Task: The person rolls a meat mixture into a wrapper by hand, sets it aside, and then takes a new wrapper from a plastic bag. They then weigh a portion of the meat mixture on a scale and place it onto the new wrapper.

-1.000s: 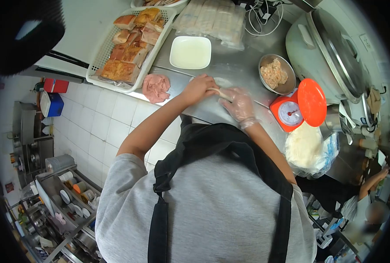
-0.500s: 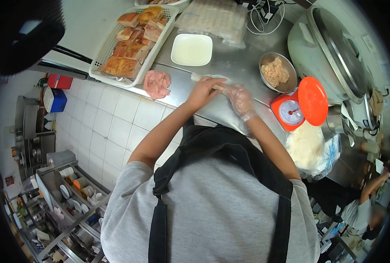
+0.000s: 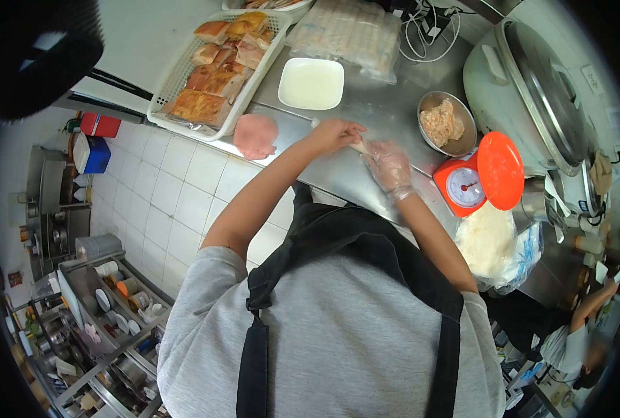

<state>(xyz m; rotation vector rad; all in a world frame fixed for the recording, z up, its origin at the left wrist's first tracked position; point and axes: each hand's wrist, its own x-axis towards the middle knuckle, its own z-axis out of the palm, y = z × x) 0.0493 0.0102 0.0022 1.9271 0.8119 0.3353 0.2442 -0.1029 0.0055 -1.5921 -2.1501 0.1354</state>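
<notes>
A slim, pale uncooked spring roll (image 3: 358, 147) lies crosswise at the steel counter's front edge. Bare, my left hand (image 3: 336, 135) curls over its middle, and the far left tip pokes out past the wrist. My right hand (image 3: 388, 167), in a clear plastic glove, is closed at the right end; its fingertips are partly hidden. Left of my hands lies a crumpled pink cloth (image 3: 255, 136). Behind them stands a square white dish (image 3: 311, 83) of pale liquid. To the right, a metal bowl (image 3: 447, 123) holds pinkish minced filling.
A white basket (image 3: 220, 125) of browned meat slabs stands left, near bagged pale rolls (image 3: 348, 35). Right are an orange scale (image 3: 466, 187), pale wrapper sheets (image 3: 487, 240) in plastic and a large lidded cooker (image 3: 526, 90). Another person (image 3: 568, 341) works at far right.
The view has shifted slightly, so the counter items sit lower and further right. My left fingers have lifted and bunched over the roll; my right hand has drawn a little toward me.
</notes>
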